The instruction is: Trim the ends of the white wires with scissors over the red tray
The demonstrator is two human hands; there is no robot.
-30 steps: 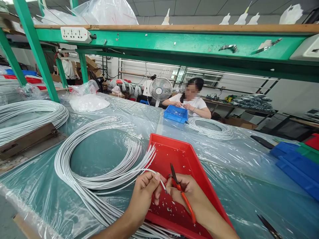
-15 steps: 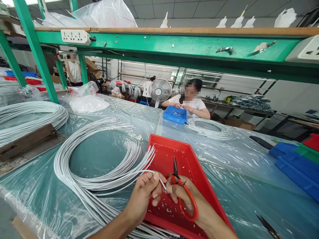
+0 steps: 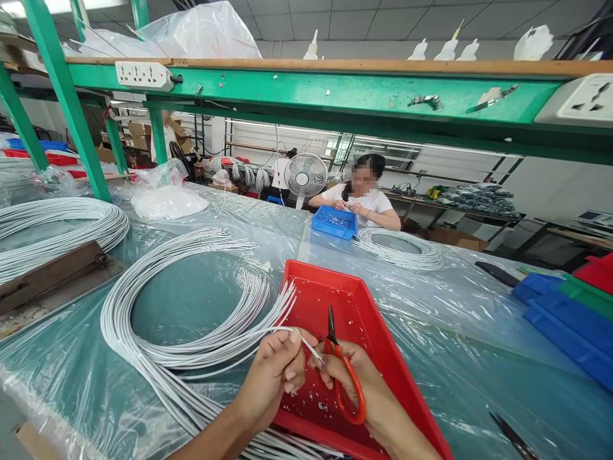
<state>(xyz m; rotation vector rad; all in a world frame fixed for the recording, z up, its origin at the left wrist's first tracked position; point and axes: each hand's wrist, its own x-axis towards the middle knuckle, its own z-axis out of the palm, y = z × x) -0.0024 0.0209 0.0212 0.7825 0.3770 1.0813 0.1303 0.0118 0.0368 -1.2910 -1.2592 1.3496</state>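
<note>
Plastic-covered counter [image 3: 460, 361], green shelf [image 3: 297, 89] above, fan [image 3: 305, 174] beyond. Left hand [image 3: 274, 372] pinching white cable [image 3: 311, 348], right hand [image 3: 368, 374] gripping red-handled cutters [image 3: 331, 327].

Held cable [image 3: 313, 350], pinched in the left fingers [image 3: 288, 348]: sheathed in smooth white plastic.
Cutter handles [image 3: 361, 404], at the right fingers [image 3: 335, 368]: coated in glossy orange-red plastic.
Cutter blades [image 3: 331, 324], just above them: made of dark metal.
Red tray [image 3: 316, 297], beneath the fingers: moulded in smooth plastic, softly shiny.
Table cover [image 3: 460, 338], around the fingers: formed by clear plastic film, glossy, crinkled.
Brown bracket [image 3: 52, 278], well left of the fingers: apparently metal, dull, worn.
Shelf beam [image 3: 287, 89], above and beyond the fingers: painted glossy green, scuffed.
</note>
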